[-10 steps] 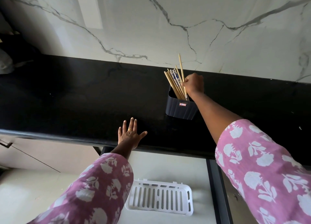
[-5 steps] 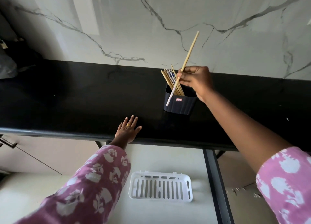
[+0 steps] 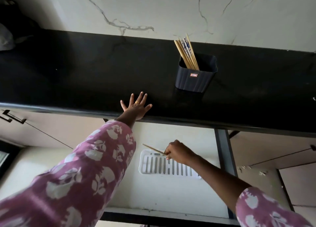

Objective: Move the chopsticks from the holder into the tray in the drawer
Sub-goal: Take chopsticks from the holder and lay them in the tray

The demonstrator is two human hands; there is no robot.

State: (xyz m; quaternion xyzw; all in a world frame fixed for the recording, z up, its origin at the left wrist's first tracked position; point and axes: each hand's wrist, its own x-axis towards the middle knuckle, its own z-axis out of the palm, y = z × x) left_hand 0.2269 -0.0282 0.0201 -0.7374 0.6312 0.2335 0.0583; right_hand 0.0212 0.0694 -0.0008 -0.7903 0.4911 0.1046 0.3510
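A dark ribbed holder (image 3: 195, 76) stands on the black counter and holds several wooden chopsticks (image 3: 186, 53), which lean to the left. Below the counter an open drawer (image 3: 171, 196) contains a white slotted tray (image 3: 153, 165). My right hand (image 3: 179, 152) is over the tray's far edge, shut on one chopstick (image 3: 153, 148) that points left and slightly up. My left hand (image 3: 136, 107) lies flat with spread fingers on the counter's front edge, left of the holder.
The black counter (image 3: 85, 73) runs under a white marble wall (image 3: 153, 9). The drawer's dark right rail (image 3: 225, 155) lies beside the tray. Pale cabinet fronts with a dark handle (image 3: 12, 118) lie at the left, more at the right.
My right hand pulled one chopstick out of the holder and carried it down to the tray in the drawer. My left hand stayed flat on the counter.
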